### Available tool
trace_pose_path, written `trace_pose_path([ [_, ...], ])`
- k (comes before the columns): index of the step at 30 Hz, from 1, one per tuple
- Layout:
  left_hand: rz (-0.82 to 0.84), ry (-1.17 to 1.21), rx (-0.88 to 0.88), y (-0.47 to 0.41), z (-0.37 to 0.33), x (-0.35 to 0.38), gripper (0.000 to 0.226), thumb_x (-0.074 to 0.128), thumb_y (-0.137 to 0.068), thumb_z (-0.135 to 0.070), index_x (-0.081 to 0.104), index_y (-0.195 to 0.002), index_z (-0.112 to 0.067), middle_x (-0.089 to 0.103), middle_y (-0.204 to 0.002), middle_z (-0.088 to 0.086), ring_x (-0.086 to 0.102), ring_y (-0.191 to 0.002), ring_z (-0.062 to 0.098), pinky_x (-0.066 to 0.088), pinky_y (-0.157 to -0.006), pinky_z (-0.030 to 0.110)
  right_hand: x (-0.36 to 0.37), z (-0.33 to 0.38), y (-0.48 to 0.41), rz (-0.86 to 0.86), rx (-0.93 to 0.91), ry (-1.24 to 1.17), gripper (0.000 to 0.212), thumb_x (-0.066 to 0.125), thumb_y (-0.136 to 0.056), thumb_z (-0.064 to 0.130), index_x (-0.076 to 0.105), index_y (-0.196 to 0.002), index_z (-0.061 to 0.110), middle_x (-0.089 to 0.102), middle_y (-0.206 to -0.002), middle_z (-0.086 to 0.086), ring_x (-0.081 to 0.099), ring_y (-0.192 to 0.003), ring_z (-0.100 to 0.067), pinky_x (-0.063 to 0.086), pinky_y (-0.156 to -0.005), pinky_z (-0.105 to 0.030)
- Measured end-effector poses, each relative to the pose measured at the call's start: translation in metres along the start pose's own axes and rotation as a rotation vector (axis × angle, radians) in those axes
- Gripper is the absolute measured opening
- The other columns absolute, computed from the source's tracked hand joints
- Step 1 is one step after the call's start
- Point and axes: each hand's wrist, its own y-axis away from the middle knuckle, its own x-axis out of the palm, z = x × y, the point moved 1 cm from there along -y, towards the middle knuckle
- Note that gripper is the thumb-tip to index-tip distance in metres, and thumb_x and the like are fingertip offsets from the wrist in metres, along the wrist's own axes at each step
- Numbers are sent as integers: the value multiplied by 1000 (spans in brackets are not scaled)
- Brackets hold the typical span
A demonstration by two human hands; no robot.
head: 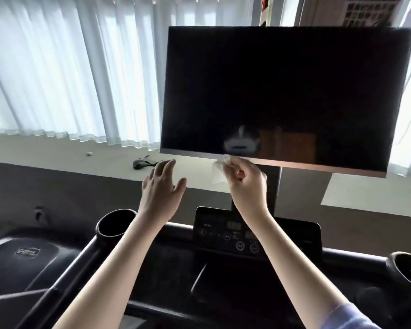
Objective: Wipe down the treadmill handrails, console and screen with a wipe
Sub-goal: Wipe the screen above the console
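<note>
A large dark screen (282, 91) stands on a post above the treadmill console (223, 233). My right hand (244, 184) pinches a crumpled white wipe (220, 168) against the screen's lower bezel, near its middle. My left hand (163, 186) hovers with straight, spread fingers just below the screen's lower left corner, holding nothing. The black handrail (88, 255) runs down to the left from the console bar.
A round cup holder (115, 225) sits at the console's left end and another (406, 264) at the right. Behind the treadmill runs a pale ledge (81, 162) with a small dark object (144, 162), under white curtains (69, 67).
</note>
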Motion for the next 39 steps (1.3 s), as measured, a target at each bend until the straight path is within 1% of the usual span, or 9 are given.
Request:
trace_pose_path([
  [10, -47, 113, -182, -56, 15, 8, 55, 51, -96, -29, 35, -147, -17, 38, -145, 2, 34, -136, 21, 28, -111, 42, 56, 2, -66, -59, -363, 98, 12, 62, -89, 16, 70, -89, 7, 70, -88, -3, 65, -81, -20, 50, -70, -27],
  [16, -50, 212, -205, -76, 27, 13, 54, 53, -94, -18, 37, -145, -15, 41, -141, 4, 38, -132, 21, 31, -106, 33, 91, -10, -86, -129, -722, 498, 23, 59, -92, 18, 71, -76, 7, 64, -90, -4, 56, -85, -15, 53, -61, -23],
  [20, -68, 300, -166, -84, 38, 19, 52, 54, -93, -10, 43, -143, -14, 45, -138, 3, 44, -126, 18, 32, -98, 23, 106, -28, -90, -54, -748, 561, 9, 80, -79, 18, 73, -78, 11, 67, -94, 0, 61, -89, -16, 53, -67, -22],
  [25, -97, 451, -126, -93, 54, 23, 44, 52, -89, -4, 55, -127, -24, 53, -125, -6, 54, -113, 12, 44, -95, 31, 116, -39, -81, 63, -873, 627, 16, 69, -82, 4, 74, -96, 9, 68, -106, -1, 53, -102, -16, 55, -75, -27],
  [28, -94, 520, -103, -94, 58, 20, 46, 50, -90, -2, 53, -116, -39, 53, -115, -10, 55, -103, 8, 43, -87, 21, 117, -33, -88, 80, -932, 688, 15, 63, -86, 5, 74, -96, 8, 68, -106, -2, 51, -103, -17, 49, -83, -25],
  [32, -105, 627, -123, -94, 60, 20, 48, 51, -90, 0, 53, -112, -43, 54, -110, -16, 57, -103, 5, 43, -88, 19, 136, -17, -100, -77, -797, 610, 10, 66, -90, 13, 76, -90, 9, 70, -98, -1, 60, -99, -18, 51, -81, -25],
  [34, -110, 654, -132, -94, 60, 20, 51, 52, -90, 1, 55, -110, -45, 57, -110, -17, 57, -101, -3, 41, -86, 10, 150, -17, -90, -22, -785, 586, 11, 67, -88, 9, 76, -93, 8, 71, -100, -2, 60, -101, -19, 51, -85, -27],
  [37, -92, 702, -163, -96, 67, 23, 43, 53, -90, 1, 60, -125, -23, 62, -119, -7, 57, -103, -2, 38, -82, 1, 151, -22, -83, 127, -930, 631, 18, 66, -83, 9, 76, -98, 8, 71, -103, -2, 54, -106, -19, 49, -88, -28],
  [39, -80, 744, -183, -98, 71, 24, 39, 53, -92, -1, 59, -128, -15, 63, -121, -3, 58, -104, -3, 39, -82, 1, 146, -16, -98, 88, -948, 644, 17, 68, -83, 10, 76, -98, 7, 72, -102, -2, 54, -107, -21, 44, -91, -29],
])
